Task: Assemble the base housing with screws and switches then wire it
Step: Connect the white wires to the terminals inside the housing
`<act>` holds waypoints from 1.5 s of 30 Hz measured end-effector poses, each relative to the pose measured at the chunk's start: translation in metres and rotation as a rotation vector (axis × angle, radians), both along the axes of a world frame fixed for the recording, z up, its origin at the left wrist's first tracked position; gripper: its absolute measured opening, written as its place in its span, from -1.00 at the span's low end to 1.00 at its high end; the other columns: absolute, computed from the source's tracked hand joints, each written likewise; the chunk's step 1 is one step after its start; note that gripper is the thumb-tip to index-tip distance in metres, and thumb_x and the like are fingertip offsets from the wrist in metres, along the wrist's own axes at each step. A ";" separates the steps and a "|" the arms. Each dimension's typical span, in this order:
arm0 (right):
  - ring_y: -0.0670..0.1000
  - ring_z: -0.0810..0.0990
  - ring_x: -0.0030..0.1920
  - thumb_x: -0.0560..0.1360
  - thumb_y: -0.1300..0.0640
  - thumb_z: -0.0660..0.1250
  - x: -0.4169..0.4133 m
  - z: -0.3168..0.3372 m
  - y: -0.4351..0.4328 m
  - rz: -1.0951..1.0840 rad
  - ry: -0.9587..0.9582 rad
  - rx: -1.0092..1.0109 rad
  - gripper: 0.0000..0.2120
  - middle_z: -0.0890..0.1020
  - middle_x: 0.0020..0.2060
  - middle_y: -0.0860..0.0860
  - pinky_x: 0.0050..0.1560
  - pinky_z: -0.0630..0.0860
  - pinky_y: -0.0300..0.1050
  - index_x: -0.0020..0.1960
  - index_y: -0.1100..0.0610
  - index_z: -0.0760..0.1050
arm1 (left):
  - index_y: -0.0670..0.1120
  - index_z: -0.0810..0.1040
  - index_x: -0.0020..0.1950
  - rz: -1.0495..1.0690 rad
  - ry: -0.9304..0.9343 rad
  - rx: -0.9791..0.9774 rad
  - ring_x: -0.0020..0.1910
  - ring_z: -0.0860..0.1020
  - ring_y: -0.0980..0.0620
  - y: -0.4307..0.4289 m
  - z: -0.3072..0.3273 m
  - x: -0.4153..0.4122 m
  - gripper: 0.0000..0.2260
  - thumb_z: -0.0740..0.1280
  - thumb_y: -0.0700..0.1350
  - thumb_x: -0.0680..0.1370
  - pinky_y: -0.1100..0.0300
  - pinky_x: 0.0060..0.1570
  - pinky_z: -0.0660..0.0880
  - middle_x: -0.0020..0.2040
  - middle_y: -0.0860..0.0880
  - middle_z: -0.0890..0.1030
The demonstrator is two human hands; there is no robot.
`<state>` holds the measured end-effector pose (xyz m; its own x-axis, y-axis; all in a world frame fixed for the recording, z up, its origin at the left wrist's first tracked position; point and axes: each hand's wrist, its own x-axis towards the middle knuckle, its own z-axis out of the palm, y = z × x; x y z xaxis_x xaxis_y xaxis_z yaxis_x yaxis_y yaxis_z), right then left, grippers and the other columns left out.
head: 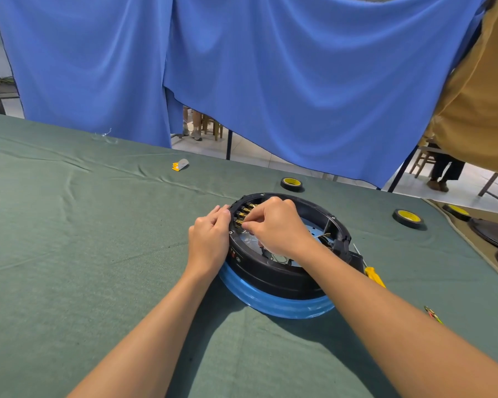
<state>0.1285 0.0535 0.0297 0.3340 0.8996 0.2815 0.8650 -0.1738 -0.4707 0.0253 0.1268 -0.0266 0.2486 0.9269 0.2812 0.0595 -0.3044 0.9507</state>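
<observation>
The base housing (273, 278), a black ring seated on a blue ring (270, 304), sits at the middle of the green-clothed table (98, 254), just ahead of the person. The left hand (210, 239) grips the outer rim at the housing's nine to ten o'clock, its fingers curled against the wall. The right hand (276, 225) reaches over the rim from four o'clock, and its thumb and forefinger pinch at the brass switch terminals (242, 215) lined up inside the wall at ten o'clock (whether a wire end is between the fingertips is hidden).

This looks like the wiring step, with the switches already seated. To do it well, the left hand should brace the wall directly behind the terminal being worked, so any push is met and the housing does not slide on the cloth. The right hand's pinch should stay low and push straight along the blade, not sideways, since thin brass likely bends easily. Work one terminal at a time, clear of its neighbours.

A yellow-handled screwdriver (374, 276) lies at the housing's four o'clock, and tape rolls lie at twelve (291, 184) and two o'clock (408, 218).
</observation>
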 end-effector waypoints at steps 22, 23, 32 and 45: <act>0.11 0.55 0.02 0.52 0.18 0.37 -0.004 0.007 0.002 0.028 -0.034 -0.014 -0.86 0.68 -0.15 0.08 0.03 0.56 0.05 -0.05 0.16 0.70 | -0.12 0.65 0.21 -0.007 0.014 -0.012 0.35 0.48 0.03 -0.002 -0.001 -0.001 -0.69 0.20 -0.05 0.63 0.10 0.34 0.37 0.30 -0.04 0.58; 0.11 0.55 0.02 0.52 0.18 0.37 -0.004 0.007 0.002 0.026 -0.033 -0.015 -0.87 0.68 -0.15 0.09 0.02 0.56 0.04 -0.06 0.17 0.70 | -0.13 0.65 0.21 -0.010 0.012 -0.016 0.34 0.49 0.02 -0.002 -0.001 -0.001 -0.69 0.20 -0.05 0.63 0.06 0.35 0.37 0.30 -0.04 0.59; 0.11 0.53 0.01 0.54 0.15 0.35 -0.008 0.004 0.007 0.012 -0.064 -0.027 -0.86 0.64 -0.11 0.15 -0.03 0.52 -0.03 -0.07 0.16 0.67 | -0.12 0.65 0.20 0.000 0.003 -0.008 0.37 0.46 0.05 -0.004 0.001 -0.001 -0.72 0.21 -0.10 0.63 0.07 0.39 0.34 0.32 -0.06 0.57; 0.09 0.56 -0.03 0.57 0.06 0.31 -0.007 0.009 -0.006 0.073 -0.157 -0.073 -0.80 0.65 -0.05 0.12 0.04 0.55 0.03 0.07 0.12 0.65 | -0.14 0.64 0.20 -0.023 0.051 0.046 0.38 0.44 0.06 -0.004 0.002 -0.003 -0.74 0.22 -0.14 0.62 0.18 0.36 0.30 0.32 -0.09 0.57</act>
<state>0.1215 0.0476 0.0388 0.2239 0.9399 0.2579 0.9384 -0.1365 -0.3173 0.0220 0.1224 -0.0241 0.2844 0.9071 0.3102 0.0998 -0.3498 0.9315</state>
